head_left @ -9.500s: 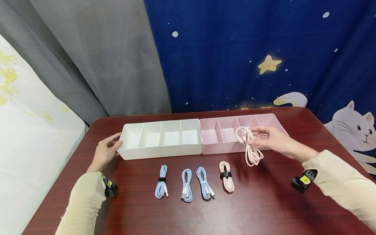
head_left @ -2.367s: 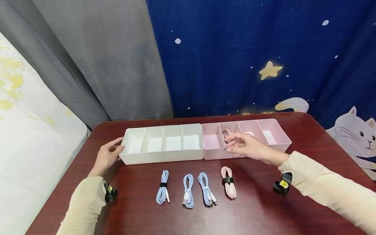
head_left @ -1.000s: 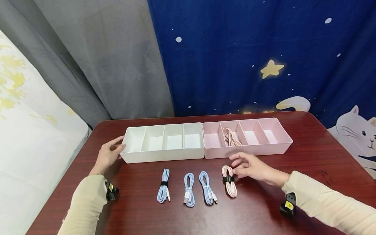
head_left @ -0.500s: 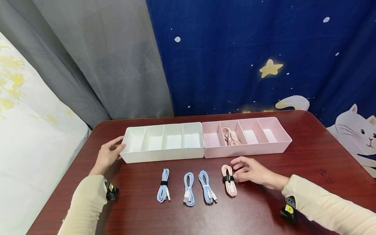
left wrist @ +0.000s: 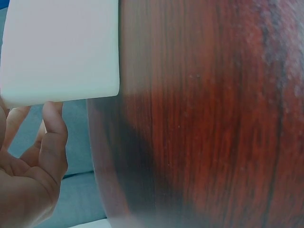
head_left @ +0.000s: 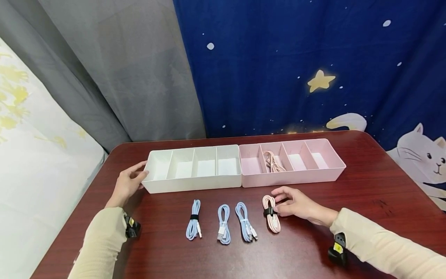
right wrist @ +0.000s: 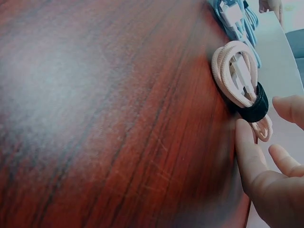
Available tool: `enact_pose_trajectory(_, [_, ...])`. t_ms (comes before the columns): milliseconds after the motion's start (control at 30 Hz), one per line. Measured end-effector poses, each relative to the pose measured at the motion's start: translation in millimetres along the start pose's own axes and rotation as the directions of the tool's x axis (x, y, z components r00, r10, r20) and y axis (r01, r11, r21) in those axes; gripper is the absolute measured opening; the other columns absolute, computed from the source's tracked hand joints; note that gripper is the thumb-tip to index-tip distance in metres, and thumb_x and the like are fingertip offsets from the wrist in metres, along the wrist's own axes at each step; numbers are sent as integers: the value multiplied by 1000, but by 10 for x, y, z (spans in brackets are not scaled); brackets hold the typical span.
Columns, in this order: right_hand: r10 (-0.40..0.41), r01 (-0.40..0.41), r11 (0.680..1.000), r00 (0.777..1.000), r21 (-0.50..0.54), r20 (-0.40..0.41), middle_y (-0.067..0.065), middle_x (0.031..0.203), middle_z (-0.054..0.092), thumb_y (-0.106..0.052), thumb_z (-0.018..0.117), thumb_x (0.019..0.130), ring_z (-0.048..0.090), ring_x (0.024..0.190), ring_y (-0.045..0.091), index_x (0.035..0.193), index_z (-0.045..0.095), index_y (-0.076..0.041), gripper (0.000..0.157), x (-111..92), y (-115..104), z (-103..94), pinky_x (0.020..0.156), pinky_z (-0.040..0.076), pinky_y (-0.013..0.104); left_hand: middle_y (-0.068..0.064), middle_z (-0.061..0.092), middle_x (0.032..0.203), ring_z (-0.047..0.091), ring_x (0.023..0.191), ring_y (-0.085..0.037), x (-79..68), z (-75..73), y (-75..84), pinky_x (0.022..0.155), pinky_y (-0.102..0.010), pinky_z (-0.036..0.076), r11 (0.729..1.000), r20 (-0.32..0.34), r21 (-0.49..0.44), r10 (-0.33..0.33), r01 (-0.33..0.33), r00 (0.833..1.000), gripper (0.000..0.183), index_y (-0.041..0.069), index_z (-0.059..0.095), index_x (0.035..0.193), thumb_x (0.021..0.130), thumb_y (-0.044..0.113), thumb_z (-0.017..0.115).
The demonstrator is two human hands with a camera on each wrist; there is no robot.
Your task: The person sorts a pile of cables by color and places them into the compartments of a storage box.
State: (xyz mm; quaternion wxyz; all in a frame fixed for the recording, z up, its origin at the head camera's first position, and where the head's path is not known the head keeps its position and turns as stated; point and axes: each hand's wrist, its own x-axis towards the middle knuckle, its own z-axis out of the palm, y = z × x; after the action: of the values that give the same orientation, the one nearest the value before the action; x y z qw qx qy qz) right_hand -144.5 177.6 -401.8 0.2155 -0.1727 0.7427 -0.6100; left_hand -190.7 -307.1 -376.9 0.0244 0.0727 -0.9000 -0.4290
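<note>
My left hand point(head_left: 128, 184) rests with its fingertips at the left end of a white divided organizer box point(head_left: 195, 185); in the left wrist view, the thumb and fingers meet the box's end wall point(left wrist: 59, 52). My right hand point(head_left: 296, 203) is beside a coiled pink cable point(head_left: 273, 223) bound with a black strap point(head_left: 270, 211). In the right wrist view the thumb point(right wrist: 244, 137) is right at the coil's edge near the strap, and the spread fingers are on its far side. Another pink cable point(head_left: 273, 162) lies in the second compartment from the left of a pink divided box point(head_left: 292, 179).
To the left of the pink coil lie several light blue coiled cables: one with a black strap point(head_left: 193, 223), one in the middle point(head_left: 224, 226) and one at its right point(head_left: 245, 223). Both boxes stand end to end on the dark red wooden table point(head_left: 167, 255), with curtains point(head_left: 278, 69) behind.
Earlier, my right hand lowered the other pink cable into the pink box and let go. It has since moved forward and down to the strapped pink coil. The left hand stays at the white box.
</note>
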Motion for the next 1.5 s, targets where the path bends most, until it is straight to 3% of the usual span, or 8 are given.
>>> enact_pose_trajectory(233, [34,-34,999,999,-3,4,20,96,50,0,65,76,59,79,16,118,37,16,53,27,26,8,63,51,34,-26,52,114,56,75,-12,-24,-29,19,63,-24,50,1000,14,3,20,-20,1000,50,12,38,136,91,32,48])
enact_pose_trajectory(1167, [12,-12,1000,999,-10,44,15,91,52,1,65,74,57,74,11,115,41,18,51,75,57,33,63,48,25,-25,52,114,56,71,-8,-13,-27,-7,61,-22,49,1000,13,-16,10,-10,1000,50,12,38,136,91,31,49])
enact_pose_trajectory(1500, [31,-31,999,999,16,41,13,90,52,-1,67,74,57,74,12,113,40,17,50,73,73,28,65,49,28,-26,51,114,56,75,-7,-11,-22,0,62,-22,49,1000,14,-15,3,-2,1000,51,12,38,136,91,32,49])
